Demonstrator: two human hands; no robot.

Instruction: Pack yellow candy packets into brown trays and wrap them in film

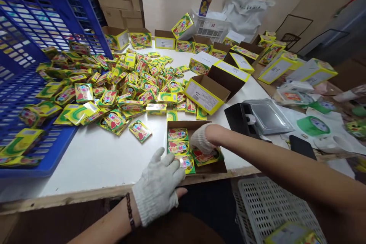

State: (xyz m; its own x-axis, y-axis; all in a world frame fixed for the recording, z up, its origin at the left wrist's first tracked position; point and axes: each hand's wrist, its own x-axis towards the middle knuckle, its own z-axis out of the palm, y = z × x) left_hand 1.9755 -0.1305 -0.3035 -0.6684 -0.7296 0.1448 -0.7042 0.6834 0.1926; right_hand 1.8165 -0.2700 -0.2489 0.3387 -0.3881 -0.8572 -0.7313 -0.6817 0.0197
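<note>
Three flat yellow-green packs (177, 147), long axes left-to-right, line a brown cardboard box (187, 124); white-gloved left hand (159, 187) spread, white-gloved right hand (201, 139) hides its grip.

The packs (177, 148) in the carton (183, 124) seem to read "TWINS" in multicoloured letters.

Room left of the carton (211, 167) — packet pile (122, 91) blocks beyond.

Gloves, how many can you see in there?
2. One glove is on the left hand, the other on the right hand, reaching into the open box. More could be hidden.
</note>
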